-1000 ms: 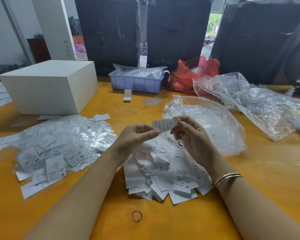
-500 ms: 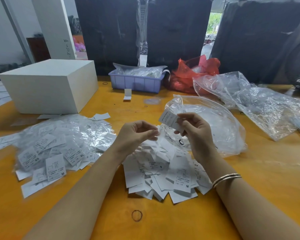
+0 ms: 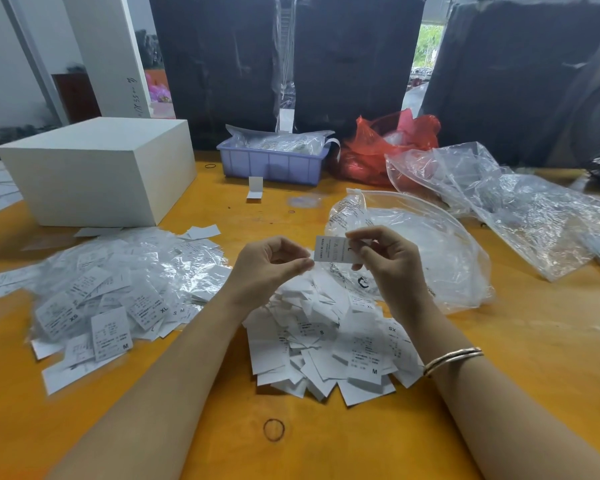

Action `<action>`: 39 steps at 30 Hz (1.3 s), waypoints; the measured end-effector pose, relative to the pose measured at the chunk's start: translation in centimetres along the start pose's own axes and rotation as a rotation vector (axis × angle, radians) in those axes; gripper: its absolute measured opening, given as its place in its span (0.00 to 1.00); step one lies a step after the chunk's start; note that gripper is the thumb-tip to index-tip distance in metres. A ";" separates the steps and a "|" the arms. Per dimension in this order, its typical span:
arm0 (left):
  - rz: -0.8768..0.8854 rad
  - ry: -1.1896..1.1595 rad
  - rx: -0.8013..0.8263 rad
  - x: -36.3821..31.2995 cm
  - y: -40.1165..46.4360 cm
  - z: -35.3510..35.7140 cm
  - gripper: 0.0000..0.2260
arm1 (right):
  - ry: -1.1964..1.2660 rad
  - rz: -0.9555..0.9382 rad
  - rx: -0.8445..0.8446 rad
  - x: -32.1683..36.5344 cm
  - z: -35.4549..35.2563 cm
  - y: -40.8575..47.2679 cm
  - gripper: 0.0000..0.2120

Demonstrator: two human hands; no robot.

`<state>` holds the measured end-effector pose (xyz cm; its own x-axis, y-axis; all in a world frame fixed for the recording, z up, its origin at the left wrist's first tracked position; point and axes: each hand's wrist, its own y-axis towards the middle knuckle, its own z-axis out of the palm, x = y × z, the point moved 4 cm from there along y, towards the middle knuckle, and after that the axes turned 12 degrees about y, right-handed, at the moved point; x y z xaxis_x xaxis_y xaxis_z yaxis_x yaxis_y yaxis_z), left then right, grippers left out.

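Observation:
My right hand (image 3: pixel 392 268) pinches a small white printed label (image 3: pixel 333 249) between thumb and fingers, held up above a heap of loose white size labels (image 3: pixel 326 344) on the orange table (image 3: pixel 499 358). My left hand (image 3: pixel 267 268) hovers just left of the label with its fingers curled. Its fingertips sit at the label's left edge without overlapping it and hold nothing. A second heap of labels in clear sleeves (image 3: pixel 108 289) lies to the left.
An open clear zip bag (image 3: pixel 430 244) lies behind my right hand, with crumpled clear plastic (image 3: pixel 534 209) further right. At the back stand a white box (image 3: pixel 101 171), a purple bin (image 3: pixel 274 161) and a red bag (image 3: pixel 388 147). A rubber band (image 3: pixel 273 429) lies near the front.
One second ago both hands held the label. My left hand let go, my right hand turned the label, and the left fingertips have come back up to its left edge.

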<state>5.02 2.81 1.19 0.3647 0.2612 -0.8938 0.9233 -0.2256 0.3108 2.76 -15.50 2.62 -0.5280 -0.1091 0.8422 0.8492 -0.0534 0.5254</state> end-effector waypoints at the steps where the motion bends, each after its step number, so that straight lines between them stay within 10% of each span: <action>1: 0.002 0.008 0.001 0.0 0.0 0.0 0.05 | -0.006 -0.012 -0.011 0.1 0.0 0.0 0.12; 24: 0.051 0.044 -0.021 0.0 0.2 -0.2 0.02 | 0.191 0.268 0.020 -1.4 0.5 -0.1 0.13; 30: 0.043 0.039 0.001 -0.3 0.1 -0.1 0.04 | 0.284 0.174 -0.179 -0.8 -1.0 0.4 0.13; 39: 0.028 0.055 0.023 -0.3 0.1 -0.1 0.06 | 0.139 0.041 -0.031 0.0 0.1 0.1 0.10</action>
<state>5.05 2.83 1.51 0.3969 0.3056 -0.8655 0.9099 -0.2551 0.3272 2.81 -15.36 2.71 -0.4875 -0.2484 0.8370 0.8713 -0.0767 0.4847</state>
